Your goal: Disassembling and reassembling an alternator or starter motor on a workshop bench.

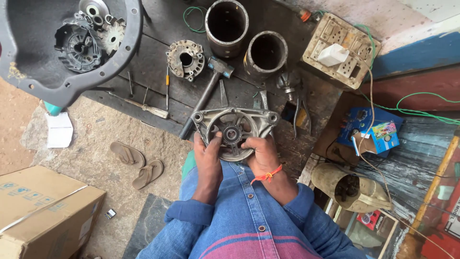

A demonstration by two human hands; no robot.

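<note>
Just below the middle of the frame, the person holds a round cast-metal end housing (235,129) face-up against the edge of the dark wooden bench (153,62), right in front of the body. The left hand (208,156) grips its lower left rim, thumb pointing inward toward the central bearing (231,134). The right hand (261,152) clasps the lower right rim, fingers curled over the spokes; whether its fingertips reach the bearing is hard to tell. Both hands sit about equally near the hub, one on each side. A hammer (206,93) lies just above and left of the housing, its handle running diagonally down toward the left hand. Pliers (302,112) rest just right of the housing.
</note>
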